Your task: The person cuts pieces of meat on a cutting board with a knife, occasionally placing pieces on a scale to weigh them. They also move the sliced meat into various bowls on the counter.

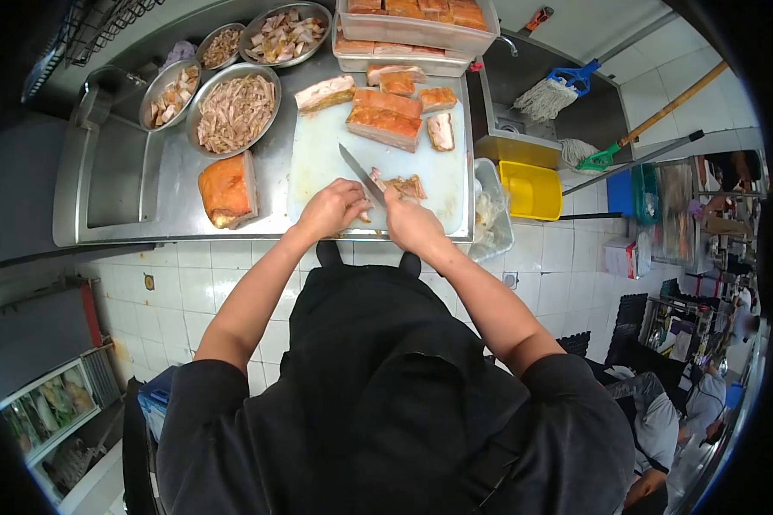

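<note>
My right hand (414, 225) is wrapped round the handle of a knife (359, 170), its blade pointing up and left over the white cutting board (313, 167). My left hand (333, 209) has its fingers curled down on a small piece of roast pork (365, 215) at the board's front edge. Browned scraps of pork (408, 186) lie just beyond the knife. Farther back on the board rests a large block of roast pork (385, 124) with orange skin, among several smaller chunks. Another pork slab (228, 190) sits on the steel counter to the left.
Metal bowls of cut meat (236, 154) stand at the back left, beside a steel sink basin (116, 176). Stacked plastic tubs of pork (416, 30) are behind the board. A clear bin (494, 240), a yellow bucket (532, 190) and mops (548, 99) are at right. People (653, 421) are farther right.
</note>
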A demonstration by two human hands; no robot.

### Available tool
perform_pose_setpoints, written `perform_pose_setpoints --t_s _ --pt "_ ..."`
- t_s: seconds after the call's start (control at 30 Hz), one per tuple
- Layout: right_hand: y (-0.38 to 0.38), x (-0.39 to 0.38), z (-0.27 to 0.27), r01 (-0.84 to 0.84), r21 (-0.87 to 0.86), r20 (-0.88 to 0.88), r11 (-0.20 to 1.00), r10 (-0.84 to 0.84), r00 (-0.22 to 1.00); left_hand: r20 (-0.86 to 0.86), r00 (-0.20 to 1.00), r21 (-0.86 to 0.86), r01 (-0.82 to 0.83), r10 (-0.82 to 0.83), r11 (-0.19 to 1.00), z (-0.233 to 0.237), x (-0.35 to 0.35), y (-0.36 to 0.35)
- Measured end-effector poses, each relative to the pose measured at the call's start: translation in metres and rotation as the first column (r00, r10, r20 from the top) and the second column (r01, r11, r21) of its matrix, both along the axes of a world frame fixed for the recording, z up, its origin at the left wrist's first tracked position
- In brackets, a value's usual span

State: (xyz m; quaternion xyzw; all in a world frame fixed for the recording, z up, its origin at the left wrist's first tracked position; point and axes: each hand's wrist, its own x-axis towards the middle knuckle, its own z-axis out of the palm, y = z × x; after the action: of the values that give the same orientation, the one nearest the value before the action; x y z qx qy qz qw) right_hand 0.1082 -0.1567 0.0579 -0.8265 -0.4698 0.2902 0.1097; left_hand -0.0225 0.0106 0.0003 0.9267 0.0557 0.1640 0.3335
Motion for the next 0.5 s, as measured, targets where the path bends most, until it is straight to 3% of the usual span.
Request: perform_pose_setpoints --t_s 0.07,0.13,0.27,0.37,0.43,0.5 --pt "-0.004 -0.007 0.017 -0.026 -0.03 -0.002 0.999 0.026 1.0 -0.03 0.998 0.142 0.061 -0.057 0.988 -0.003 -0.003 -0.001" --pt "-0.003 -0.012 0.017 -0.054 -0.063 -0.008 0.997 0.053 0.999 -0.051 0.997 0.154 0.068 -0.061 0.986 -0.005 -0.004 0.0" --pt "0.01 -0.014 -0.031 -0.013 0.044 -0.019 0.999 0.014 1.0 -0.041 0.996 0.172 0.081 -0.075 0.982 -0.013 -0.005 0.003" --pt "0.019 -0.003 -0.032 -0.03 0.119 0.002 0.992 0.03 1.0 -0.043 0.991 0.163 0.132 -0.126 0.978 -0.015 -0.005 0.01" --pt "0.015 -0.004 0.002 -0.06 0.036 -0.038 0.998 0.061 0.997 -0.016 0.993 0.158 0.119 -0.118 0.98 -0.02 -0.003 0.012" --pt "0.009 -0.017 -0.012 -0.037 0.014 -0.028 0.999 0.038 0.999 -0.039 0.992 0.169 0.123 -0.118 0.978 -0.022 -0.006 0.014"
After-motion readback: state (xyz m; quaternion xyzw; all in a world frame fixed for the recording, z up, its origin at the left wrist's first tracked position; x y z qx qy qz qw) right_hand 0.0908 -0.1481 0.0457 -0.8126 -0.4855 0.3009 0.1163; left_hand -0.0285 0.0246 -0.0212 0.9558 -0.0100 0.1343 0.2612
